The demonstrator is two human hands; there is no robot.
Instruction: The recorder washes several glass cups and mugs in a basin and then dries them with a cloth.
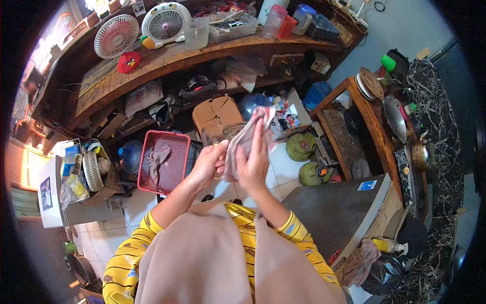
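Observation:
Both my hands are raised in front of me, above the tiled floor. My right hand presses a pinkish-grey cloth, its fingers stretched up along the folds. Close beside it, my left hand is closed, thumb up, on what looks like a clear glass vessel. The cloth and fingers cover much of the vessel, so its exact kind is unclear. Below and left of my hands, a red plastic basket holds another crumpled greyish cloth.
A long wooden counter curves across the back, carrying two fans, a clear pitcher and containers. Beneath it sits a cardboard box. Two green gas cylinders and a wooden rack stand right. A dark panel lies nearer me.

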